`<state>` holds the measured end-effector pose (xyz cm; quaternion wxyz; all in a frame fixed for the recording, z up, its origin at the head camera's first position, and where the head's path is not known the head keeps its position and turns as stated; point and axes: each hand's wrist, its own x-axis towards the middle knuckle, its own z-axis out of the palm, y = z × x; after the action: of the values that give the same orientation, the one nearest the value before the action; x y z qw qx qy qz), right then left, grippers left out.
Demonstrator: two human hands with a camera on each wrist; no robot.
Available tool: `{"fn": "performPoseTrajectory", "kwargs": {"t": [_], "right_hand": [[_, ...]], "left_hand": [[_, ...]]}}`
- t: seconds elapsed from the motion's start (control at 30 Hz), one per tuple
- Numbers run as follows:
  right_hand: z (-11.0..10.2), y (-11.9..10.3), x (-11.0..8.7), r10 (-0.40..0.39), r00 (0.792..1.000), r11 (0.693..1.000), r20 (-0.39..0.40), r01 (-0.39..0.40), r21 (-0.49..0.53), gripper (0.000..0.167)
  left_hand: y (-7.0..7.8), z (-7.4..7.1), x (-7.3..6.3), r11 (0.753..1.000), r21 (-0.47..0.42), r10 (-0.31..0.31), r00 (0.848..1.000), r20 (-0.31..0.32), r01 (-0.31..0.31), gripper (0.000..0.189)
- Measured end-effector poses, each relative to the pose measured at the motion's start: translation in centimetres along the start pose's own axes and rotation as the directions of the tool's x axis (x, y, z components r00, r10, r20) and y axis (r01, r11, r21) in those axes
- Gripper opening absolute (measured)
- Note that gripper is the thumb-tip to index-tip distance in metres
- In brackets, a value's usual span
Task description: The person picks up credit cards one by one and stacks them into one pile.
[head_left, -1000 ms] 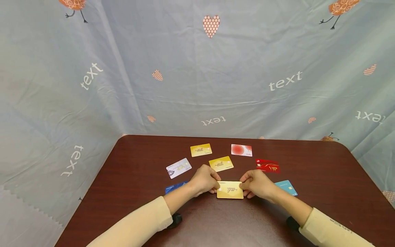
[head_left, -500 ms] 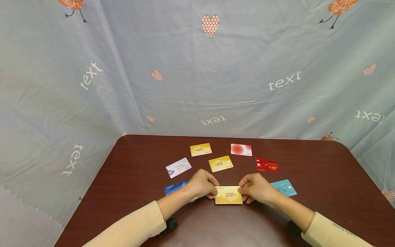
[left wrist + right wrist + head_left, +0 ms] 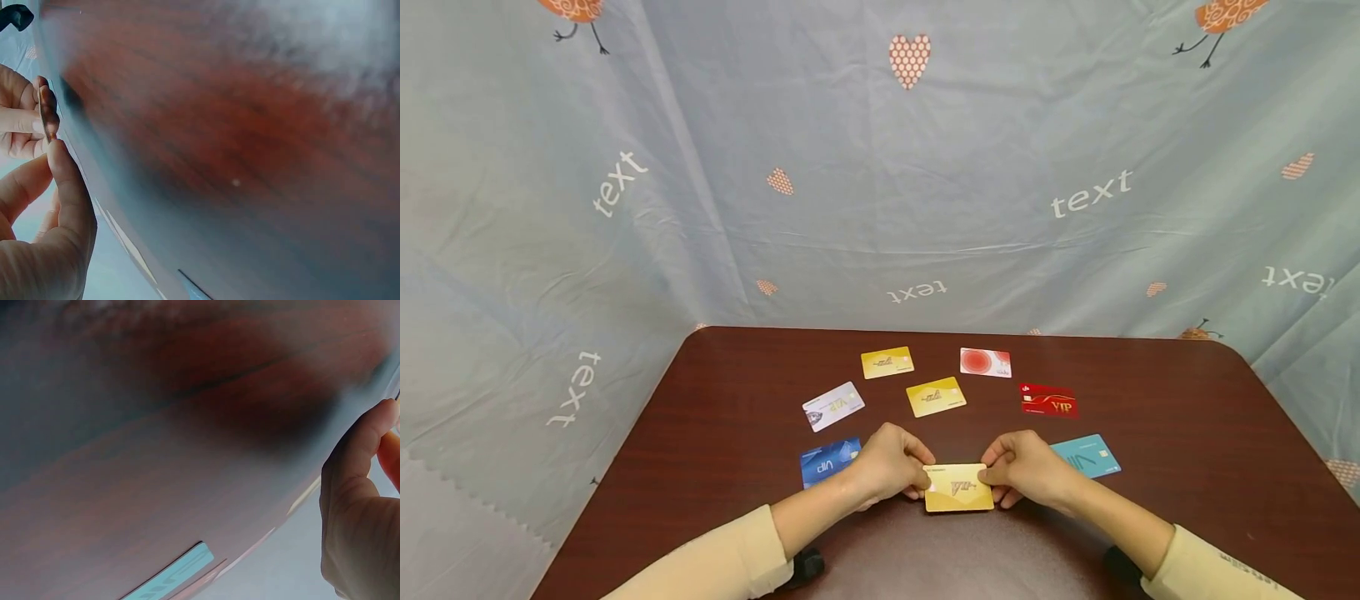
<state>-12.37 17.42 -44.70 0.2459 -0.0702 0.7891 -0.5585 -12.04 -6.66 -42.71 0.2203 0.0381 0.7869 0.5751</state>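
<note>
A gold VIP card (image 3: 958, 488) is held by both hands near the middle of the table's near part. My left hand (image 3: 891, 463) pinches its left end between thumb and fingers, and my right hand (image 3: 1027, 471) pinches the right end the same way. In the left wrist view the card (image 3: 44, 115) appears edge-on, tilted up off the tabletop, with fingers of both hands around it. The right wrist view shows the right hand (image 3: 362, 506) at the frame's edge, with the card mostly out of sight there.
Around the hands on the dark wooden table (image 3: 737, 367) lie a blue card (image 3: 829, 462), a silver card (image 3: 833, 407), two more gold cards (image 3: 887, 362), a white card with red circles (image 3: 986, 362), a red card (image 3: 1049, 401) and a teal card (image 3: 1088, 456). A patterned curtain (image 3: 820, 233) hangs behind.
Both hands have drawn the gold card toward the person, down in the head view. More of the blue and teal cards shows now. The other cards have stayed in place.
</note>
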Motion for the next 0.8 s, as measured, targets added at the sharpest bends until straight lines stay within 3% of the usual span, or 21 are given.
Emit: {"fn": "performPoseTrajectory", "kwargs": {"t": [0.4,0.8], "right_hand": [[0.8,-0.2,-0.8,-0.003,0.999,1.0,0.042,0.002,0.022,0.018],[1.3,0.4,-1.5,-0.003,0.998,1.0,0.064,0.002,0.017,0.013]], "left_hand": [[-0.6,-0.1,-1.1,0.999,0.028,0.028,0.999,0.021,-0.029,0.022],[-0.9,0.2,-1.7,0.999,0.039,0.011,0.999,0.049,-0.012,0.025]]}}
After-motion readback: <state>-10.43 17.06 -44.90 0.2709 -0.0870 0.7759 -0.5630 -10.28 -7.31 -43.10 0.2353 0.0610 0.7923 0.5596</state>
